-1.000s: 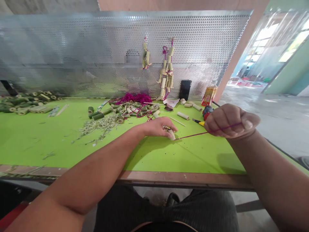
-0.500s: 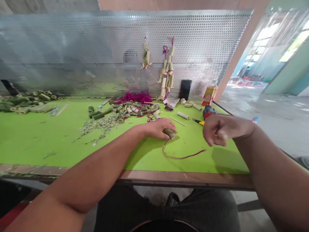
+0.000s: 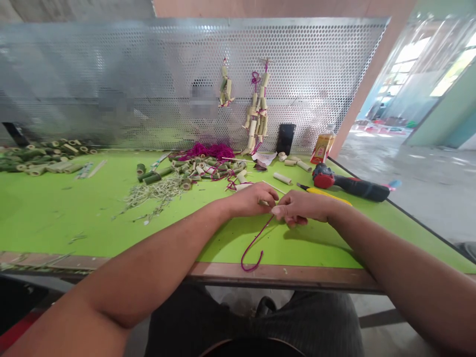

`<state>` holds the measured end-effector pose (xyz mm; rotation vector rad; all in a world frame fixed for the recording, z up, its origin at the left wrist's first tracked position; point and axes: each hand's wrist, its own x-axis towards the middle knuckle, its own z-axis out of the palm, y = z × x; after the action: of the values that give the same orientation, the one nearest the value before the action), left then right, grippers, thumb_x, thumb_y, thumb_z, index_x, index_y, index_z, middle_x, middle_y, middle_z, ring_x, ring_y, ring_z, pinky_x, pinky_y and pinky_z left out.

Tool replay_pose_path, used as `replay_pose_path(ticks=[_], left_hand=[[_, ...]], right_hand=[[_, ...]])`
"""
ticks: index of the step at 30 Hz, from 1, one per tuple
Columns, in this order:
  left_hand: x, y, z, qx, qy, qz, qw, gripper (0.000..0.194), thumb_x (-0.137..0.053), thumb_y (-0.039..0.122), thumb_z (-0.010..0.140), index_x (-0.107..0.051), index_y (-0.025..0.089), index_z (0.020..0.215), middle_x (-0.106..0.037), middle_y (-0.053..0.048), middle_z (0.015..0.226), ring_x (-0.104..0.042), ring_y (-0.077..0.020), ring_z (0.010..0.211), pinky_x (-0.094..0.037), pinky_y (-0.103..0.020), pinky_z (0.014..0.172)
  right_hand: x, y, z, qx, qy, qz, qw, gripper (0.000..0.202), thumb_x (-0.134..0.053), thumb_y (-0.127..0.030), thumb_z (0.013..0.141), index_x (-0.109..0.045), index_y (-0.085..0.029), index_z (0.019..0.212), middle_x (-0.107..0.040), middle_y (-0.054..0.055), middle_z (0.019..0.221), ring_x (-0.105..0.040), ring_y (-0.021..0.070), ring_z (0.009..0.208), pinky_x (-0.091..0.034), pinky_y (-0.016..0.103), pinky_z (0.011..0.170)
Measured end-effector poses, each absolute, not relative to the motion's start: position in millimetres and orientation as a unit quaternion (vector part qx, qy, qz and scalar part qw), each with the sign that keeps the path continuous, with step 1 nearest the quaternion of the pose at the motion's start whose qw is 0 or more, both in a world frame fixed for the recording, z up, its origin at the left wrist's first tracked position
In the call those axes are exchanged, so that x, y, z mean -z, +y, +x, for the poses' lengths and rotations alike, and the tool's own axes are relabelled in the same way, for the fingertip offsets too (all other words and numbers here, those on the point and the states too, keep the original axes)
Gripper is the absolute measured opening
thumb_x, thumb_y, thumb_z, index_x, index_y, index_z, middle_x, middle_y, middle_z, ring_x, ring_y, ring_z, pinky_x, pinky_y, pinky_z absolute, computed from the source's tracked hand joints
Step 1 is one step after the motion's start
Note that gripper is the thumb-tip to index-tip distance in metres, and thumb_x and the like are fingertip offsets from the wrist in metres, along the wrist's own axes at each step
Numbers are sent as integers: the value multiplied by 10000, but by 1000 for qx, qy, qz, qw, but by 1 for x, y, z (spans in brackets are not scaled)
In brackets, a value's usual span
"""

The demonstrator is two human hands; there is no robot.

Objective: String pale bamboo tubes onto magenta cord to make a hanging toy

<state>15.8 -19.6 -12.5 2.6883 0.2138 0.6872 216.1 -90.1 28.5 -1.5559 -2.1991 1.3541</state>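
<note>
My left hand (image 3: 256,199) is closed around a short bamboo piece (image 3: 264,203), mostly covered by the fingers. Right beside it, my right hand (image 3: 297,206) pinches at the end of the bamboo, where a purple cord (image 3: 253,244) comes out. The cord hangs down from between the hands and curls over the table's front edge. Just behind my left hand lies a pale bamboo piece (image 3: 243,186) with purple cord around it. A thin stick (image 3: 274,187) lies behind the hands.
A yellow cutter (image 3: 329,194) and a red-and-black power drill (image 3: 349,186) lie right. Behind are bamboo pieces (image 3: 282,178), purple cord (image 3: 208,151), a phone (image 3: 285,138) and a bottle (image 3: 323,145). Strung bamboo figures (image 3: 256,111) hang on the perforated metal panel (image 3: 159,64).
My right hand has moved left from above the drill to meet my left hand. The cord's free end has swung left and toward the front edge.
</note>
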Motion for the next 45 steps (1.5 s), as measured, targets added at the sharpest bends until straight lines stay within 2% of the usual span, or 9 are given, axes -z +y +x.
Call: replay_pose_path(ticks=[2,5,7,9,12,14,19,25,45], left_hand=[[13,-21,18,-252,105,944,186,104,-735,239,805,-759,175,726,-748,-100,995,-673,-203,933,-497,-335,881],[8,-25,17,-248,159,930,219,103,-748,243,788,-753,167,720,-746,-81,973,-675,-186,912,-503,-311,867],[3,-26,12,-233,168,927,242,92,-736,252,806,-767,174,769,-741,-76,1020,-674,-186,959,-503,-307,886],[-2,-24,6,-206,148,934,252,120,-738,282,819,-784,188,876,-722,-87,1130,-658,-205,1064,-494,-322,935],[-3,-18,-2,-171,124,954,215,346,-801,318,772,-756,199,1093,-662,-119,1289,-574,-264,1252,-434,-393,1063],[0,-14,-5,-150,125,965,175,421,-821,309,752,-735,194,1148,-650,-133,1307,-554,-284,1274,-400,-429,1099],[7,-11,-1,-137,124,975,122,253,-784,311,798,-757,185,1015,-677,-122,1230,-593,-266,1186,-421,-404,1055],[6,-9,-3,-125,153,972,129,280,-785,363,798,-753,186,1013,-655,-126,1259,-577,-268,1202,-410,-403,1069],[7,-5,-7,-121,111,972,166,282,-737,349,843,-748,167,1058,-718,-120,1128,-623,-243,1101,-426,-384,1028]], right_hand=[[-26,-92,208,-450,-708,-540,63,488,-706,-664,729,-633,-181,724,-650,23,591,-465,98,447,-338,259,455],[-21,-92,199,-429,-689,-578,78,323,-729,-468,741,-597,-190,643,-629,1,544,-444,88,419,-331,253,433],[-19,-92,198,-429,-691,-576,80,252,-707,-348,728,-568,-192,587,-617,-11,517,-441,87,413,-337,249,435],[-19,-92,201,-438,-702,-557,77,238,-693,-315,720,-563,-191,564,-616,-17,509,-442,85,414,-342,245,442],[-19,-91,208,-463,-722,-509,64,264,-694,-390,750,-619,-181,606,-628,-12,536,-456,85,436,-353,239,458],[-19,-91,212,-486,-727,-482,52,299,-688,-448,770,-658,-173,656,-625,-9,546,-461,86,450,-358,236,465],[-21,-91,215,-517,-731,-445,6,343,-671,-493,800,-694,-156,736,-606,-16,560,-481,85,484,-385,227,500],[-32,-94,221,-521,-749,-402,-73,383,-663,-513,817,-728,-135,807,-614,-9,586,-523,92,520,-421,227,533],[-37,-98,226,-491,-783,-372,-83,469,-641,-580,849,-728,-123,792,-533,-30,555,-467,87,511,-387,226,525]])
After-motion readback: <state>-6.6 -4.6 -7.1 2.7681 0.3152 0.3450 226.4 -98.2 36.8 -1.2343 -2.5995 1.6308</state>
